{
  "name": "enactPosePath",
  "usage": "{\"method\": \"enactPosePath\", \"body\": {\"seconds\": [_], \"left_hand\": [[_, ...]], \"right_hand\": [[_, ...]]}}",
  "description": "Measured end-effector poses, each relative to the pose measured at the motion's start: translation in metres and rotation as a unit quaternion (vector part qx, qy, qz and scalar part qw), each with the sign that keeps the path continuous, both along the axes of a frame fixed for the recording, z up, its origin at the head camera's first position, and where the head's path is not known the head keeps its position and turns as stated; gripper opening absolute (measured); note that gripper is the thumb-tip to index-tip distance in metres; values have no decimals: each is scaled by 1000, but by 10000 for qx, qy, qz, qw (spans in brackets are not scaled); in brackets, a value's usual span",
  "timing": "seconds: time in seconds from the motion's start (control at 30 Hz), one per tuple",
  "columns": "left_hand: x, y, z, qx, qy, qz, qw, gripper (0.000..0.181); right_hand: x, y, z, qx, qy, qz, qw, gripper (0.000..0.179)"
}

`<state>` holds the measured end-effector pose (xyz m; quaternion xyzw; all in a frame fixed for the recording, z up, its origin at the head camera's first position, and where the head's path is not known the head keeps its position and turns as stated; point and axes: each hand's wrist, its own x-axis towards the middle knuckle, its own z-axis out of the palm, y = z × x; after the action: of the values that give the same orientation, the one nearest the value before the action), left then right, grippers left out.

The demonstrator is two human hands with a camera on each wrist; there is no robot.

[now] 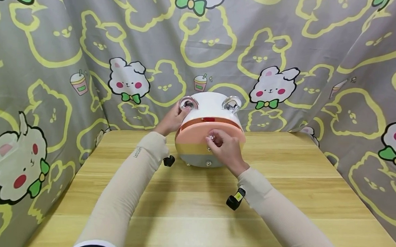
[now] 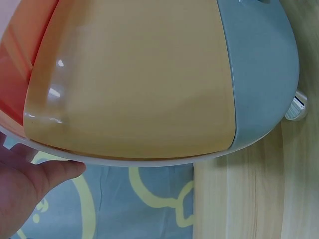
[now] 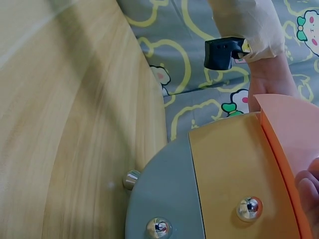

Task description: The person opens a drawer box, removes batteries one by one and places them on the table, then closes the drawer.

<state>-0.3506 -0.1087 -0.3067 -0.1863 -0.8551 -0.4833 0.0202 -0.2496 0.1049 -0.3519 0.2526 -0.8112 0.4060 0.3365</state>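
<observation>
A small rounded cabinet has a white body (image 1: 207,103) and three stacked drawers with round silver knobs. Its pink-orange top drawer (image 1: 192,132) stands partly pulled out, showing a small red thing (image 1: 207,119) inside. The yellow middle drawer (image 2: 134,74) and grey-blue bottom drawer (image 3: 167,184) are closed. My right hand (image 1: 225,146) pinches the top drawer's knob (image 1: 211,138) between thumb and fingers. On the cabinet's left side, below a silver ring (image 1: 189,103), my left hand (image 1: 172,120) rests with its thumb straight along the wall; some of its fingers are hidden behind.
A second silver ring (image 1: 232,104) tops the cabinet's right side. Short silver feet (image 3: 131,179) hold it above the wooden table (image 1: 185,213). Close behind and along both sides hangs a grey patterned curtain (image 1: 210,37). Black wrist cameras (image 1: 235,199) hang below both wrists.
</observation>
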Motion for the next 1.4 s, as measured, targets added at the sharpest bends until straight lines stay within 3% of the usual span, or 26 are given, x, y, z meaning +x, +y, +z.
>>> {"method": "enactPosePath", "body": {"seconds": [0.6,1.4], "left_hand": [[0,0,1,79,26,-40,10000,57],[1,1,-1,58,101,-9,9999,56]], "right_hand": [[17,2,0,78,247,107,9996,11],[36,4,-1,53,243,156,9996,12]]}}
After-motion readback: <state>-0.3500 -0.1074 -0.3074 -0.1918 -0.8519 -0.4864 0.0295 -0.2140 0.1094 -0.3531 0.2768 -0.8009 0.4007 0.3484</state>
